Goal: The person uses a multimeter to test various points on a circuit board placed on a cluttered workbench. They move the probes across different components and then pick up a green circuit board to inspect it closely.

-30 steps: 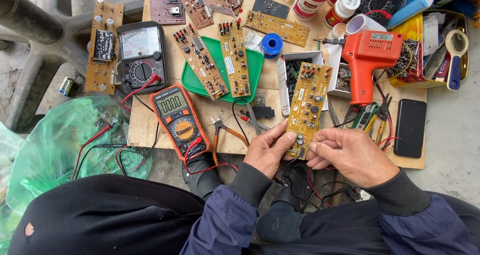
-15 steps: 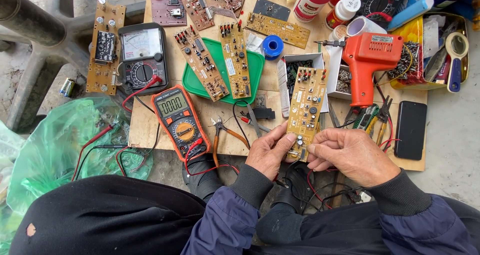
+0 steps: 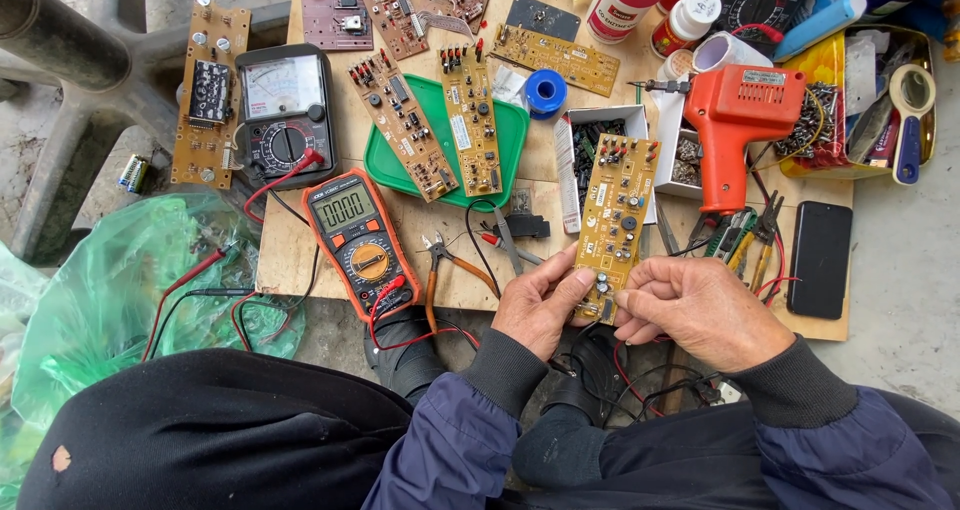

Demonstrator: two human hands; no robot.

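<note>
A long yellow circuit board [image 3: 615, 215] stands on end above the wooden work board [image 3: 300, 250], component side toward me. My left hand [image 3: 540, 305] pinches its lower left edge with thumb and fingers. My right hand [image 3: 700, 310] grips the lower right corner, fingertips on the small parts at the bottom. Both wrists rest over my lap in dark blue sleeves.
An orange multimeter [image 3: 357, 238] with red leads and a black analog meter [image 3: 285, 110] lie at left. A green tray [image 3: 440, 135] holds two boards. An orange soldering gun [image 3: 735, 120], pliers [image 3: 445, 270], a black phone [image 3: 820, 260], a parts tin [image 3: 860, 90] and a green plastic bag [image 3: 130, 280] surround the hands.
The held board has tilted slightly and come a little closer to me. Both hands keep their grip at its lower end.
</note>
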